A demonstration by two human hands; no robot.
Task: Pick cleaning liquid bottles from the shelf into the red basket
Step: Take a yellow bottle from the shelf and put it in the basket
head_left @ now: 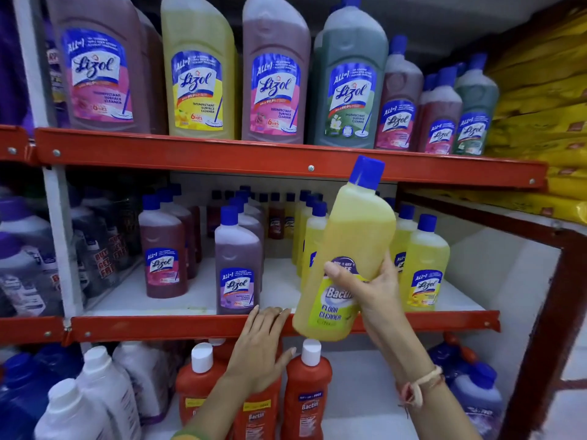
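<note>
This is a shop aisle for household cleaners. Red metal shelves (pixel 222 157) carry many copies of the same goods in rows: large Lizol surface cleaner bottles (pixel 273 77) at twelve o'clock, smaller blue-capped bottles (pixel 236 265) on the middle tier, orange Bactin bottles (pixel 306 392) at six o'clock. Labels print offers, and stacked yellow packs (pixel 540 106) fill two o'clock.

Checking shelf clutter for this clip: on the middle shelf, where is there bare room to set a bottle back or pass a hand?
Bare white board lies between the purple Lizol bottle and the yellow rows, and at the right end beyond the yellow Lizol bottle. The back row of small bottles is crowded.
</note>
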